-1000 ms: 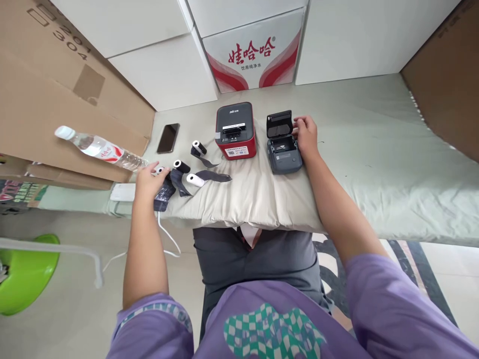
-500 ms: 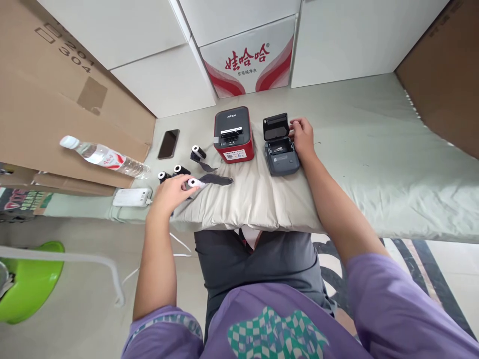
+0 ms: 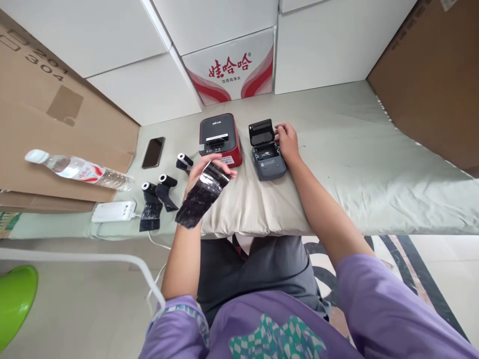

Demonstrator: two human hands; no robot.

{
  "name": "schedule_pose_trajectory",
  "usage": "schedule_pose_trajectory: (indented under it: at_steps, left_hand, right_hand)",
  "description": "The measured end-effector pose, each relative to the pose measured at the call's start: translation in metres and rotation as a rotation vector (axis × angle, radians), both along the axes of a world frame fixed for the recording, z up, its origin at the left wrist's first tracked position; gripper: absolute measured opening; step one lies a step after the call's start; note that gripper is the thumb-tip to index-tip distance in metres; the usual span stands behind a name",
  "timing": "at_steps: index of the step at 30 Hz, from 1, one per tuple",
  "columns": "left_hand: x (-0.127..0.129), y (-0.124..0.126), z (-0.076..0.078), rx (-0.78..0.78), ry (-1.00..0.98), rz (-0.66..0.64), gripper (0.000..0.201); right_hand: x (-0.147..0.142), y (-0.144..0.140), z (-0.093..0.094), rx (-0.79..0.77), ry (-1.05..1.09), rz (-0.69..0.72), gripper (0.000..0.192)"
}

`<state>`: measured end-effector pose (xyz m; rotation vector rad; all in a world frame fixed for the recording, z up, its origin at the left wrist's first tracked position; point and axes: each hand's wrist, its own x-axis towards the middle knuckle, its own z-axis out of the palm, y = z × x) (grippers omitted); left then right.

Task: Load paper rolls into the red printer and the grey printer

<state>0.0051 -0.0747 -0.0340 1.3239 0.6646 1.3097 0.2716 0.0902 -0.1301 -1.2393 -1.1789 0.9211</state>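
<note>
a person in a purple top sits at a cloth-covered surface (image 3: 337,164), mid-way through what looks like loading a small printer. the grey printer (image 3: 266,155), centre of the frame, already stands with its lid flipped up and its bay bare; the right hand (image 3: 287,141) rests against its right side, fingers curled on the casing, though whether they grip it cannot be told. the left hand (image 3: 204,172) is lifted above the surface just left of centre, fingers closed on a roll whose dark, glossy tail (image 3: 198,199) hangs down toward the lower left. the roll has been picked but, as a judgement, it is not yet seated and the lid is not yet shut. three more rolls (image 3: 164,184) lie at left-centre beside a white power bank (image 3: 110,211), a phone (image 3: 153,152) and a water bottle (image 3: 75,168); a red printer (image 3: 220,139) sits just left of the grey one. half a second ago the left hand was down on the surface closing over the white-cored roll; a second ago it was further left among the other rolls. the right hand has stayed at the printer throughout.
</note>
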Motion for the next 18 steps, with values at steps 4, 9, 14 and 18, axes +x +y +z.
schedule_pose_trajectory:
  at_steps: [4, 9, 14, 18]
  left_hand:
    - [0.032, 0.046, -0.003, 0.022, 0.271, -0.057, 0.076]
    - [0.071, 0.091, -0.012, 0.349, 0.856, 0.028, 0.049]
    - [0.097, 0.106, -0.024, 0.51, 1.078, 0.064, 0.037]
    - [0.098, 0.104, -0.029, 0.492, 1.158, 0.189, 0.034]
  right_hand:
    - [0.0, 0.0, 0.0, -0.005, 0.013, 0.027, 0.053]
    - [-0.001, 0.0, 0.0, 0.004, 0.052, 0.033, 0.05]
    - [0.0, -0.001, 0.001, 0.026, 0.022, 0.031, 0.048]
    - [-0.001, 0.0, -0.001, 0.039, 0.051, 0.029, 0.045]
